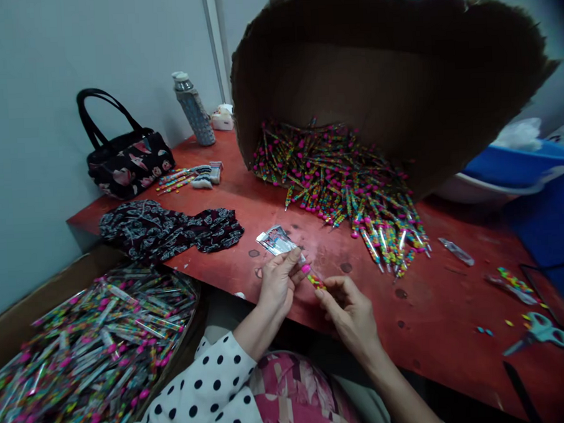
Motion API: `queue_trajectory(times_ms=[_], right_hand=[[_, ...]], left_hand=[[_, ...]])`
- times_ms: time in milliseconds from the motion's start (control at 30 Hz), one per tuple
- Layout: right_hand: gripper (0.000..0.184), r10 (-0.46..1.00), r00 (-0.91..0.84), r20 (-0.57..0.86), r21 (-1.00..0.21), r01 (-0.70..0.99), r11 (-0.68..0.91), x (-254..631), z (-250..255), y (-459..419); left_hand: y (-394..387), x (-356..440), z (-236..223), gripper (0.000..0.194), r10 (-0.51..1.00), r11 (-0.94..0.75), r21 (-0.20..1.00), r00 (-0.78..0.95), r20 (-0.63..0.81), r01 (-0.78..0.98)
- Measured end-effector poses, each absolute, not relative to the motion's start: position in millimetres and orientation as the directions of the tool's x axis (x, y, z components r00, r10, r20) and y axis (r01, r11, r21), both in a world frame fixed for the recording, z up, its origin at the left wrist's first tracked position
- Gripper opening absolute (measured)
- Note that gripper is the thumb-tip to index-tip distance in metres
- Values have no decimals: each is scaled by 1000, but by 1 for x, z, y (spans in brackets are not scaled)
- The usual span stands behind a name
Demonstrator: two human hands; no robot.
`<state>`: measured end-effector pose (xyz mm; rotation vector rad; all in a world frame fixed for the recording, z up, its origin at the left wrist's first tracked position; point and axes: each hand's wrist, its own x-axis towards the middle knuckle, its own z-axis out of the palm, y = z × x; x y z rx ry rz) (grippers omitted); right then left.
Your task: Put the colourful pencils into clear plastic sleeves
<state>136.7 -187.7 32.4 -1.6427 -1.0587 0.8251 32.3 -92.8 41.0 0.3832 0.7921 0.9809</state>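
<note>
- Candy tube point(315, 282), one, slim, clear, with pink cap and coloured sweets; held tilted between both hands, just above the near edge of the counter point(243, 188).
- Left hand point(276, 283), in a polka-dot sleeve; fingers closed in a pinch at the capped end of the tube.
- Right hand point(352, 313); thumb and fingers closed on the lower end of the same tube.
- Flat silvery wrappers point(274, 239), a small stack; on the counter just beyond the left hand; contact with its fingertips cannot be told.
- Large cardboard box point(379, 76), torn-edged, on its side; a heap of filled tubes point(331, 172) inside, spilling onto the counter.
- Second box point(55, 277), lower left, beside the counter; piled with pink-capped tubes point(101, 344), many in clear sleeves.
- Dark patterned cloth point(171, 232), crumpled, near the left edge; behind it, a floral handbag point(130, 165) and a grey flask point(196, 112), upright; a few loose tubes point(175, 179) just beside the bag.
- Scissors point(542, 332), pale-handled, far right; loose sweets point(484, 331) near them.
- Blue basin point(509, 169), behind, at right; white plastic point(519, 134) in it.
</note>
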Motion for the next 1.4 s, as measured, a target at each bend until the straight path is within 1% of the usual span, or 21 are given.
queue_trajectory(times_ms=[133,267,367,433,500,600,700,767,800,867,933,1000,1033,1067,1100,1133,1200,1267,1333,1400], right_hand=[[20,912,409,4,-940,314,-137,136,34,-189],[18,901,428,74,-903,412,-121,136,38,-188],[15,890,425,165,-856,510,-86,136,40,-187],[15,883,429,190,-846,528,-74,135,40,-186],[16,889,438,136,-887,454,-88,134,40,-184],[18,901,433,-4,-960,250,-124,131,40,-178],[22,905,415,-93,-987,84,-139,128,40,-171],[23,909,399,-122,-989,23,-143,127,40,-169],[22,910,396,-122,-989,24,-143,127,40,-170],[20,913,401,-69,-985,118,-127,128,40,-172],[16,909,413,66,-947,314,-74,130,40,-175],[12,893,393,222,-866,500,-5,132,39,-178],[11,884,380,273,-833,552,20,132,39,-179],[11,880,377,289,-824,566,28,132,39,-180],[11,883,388,263,-845,534,17,132,39,-179],[12,894,405,194,-890,455,-13,132,39,-178],[15,913,408,-10,-977,190,-95,132,39,-175],[18,916,364,-170,-985,-82,-151,132,40,-170],[21,913,343,-223,-961,-237,-145,133,41,-168],[23,917,325,-233,-944,-300,-134,134,40,-169]], left_hand=[[-96,33,39,24,855,519,602,350,-384,-607],[-98,35,42,20,856,516,594,355,-375,-617],[-103,38,43,18,868,497,615,348,-354,-612],[-106,40,43,18,880,475,644,327,-345,-600],[-108,42,41,18,896,445,677,296,-332,-586],[-109,45,36,18,919,394,729,266,-292,-560],[-108,45,30,19,938,343,787,238,-253,-514],[-108,44,28,19,947,315,818,223,-233,-482],[-108,43,27,20,949,306,827,222,-224,-471],[-109,42,27,19,949,303,828,232,-215,-472],[-110,42,29,17,943,320,806,248,-221,-498],[-110,42,31,18,928,368,762,267,-261,-532],[-110,42,32,18,916,398,736,275,-291,-548],[-110,42,33,19,905,426,709,281,-320,-562],[-111,42,34,20,894,448,686,288,-342,-573],[-113,42,34,21,883,470,668,310,-353,-577],[-117,43,34,23,857,512,648,391,-336,-564],[-122,42,34,24,827,541,649,479,-294,-534],[-125,41,33,24,815,548,652,508,-277,-524],[-123,40,34,21,827,542,643,478,-295,-541]])
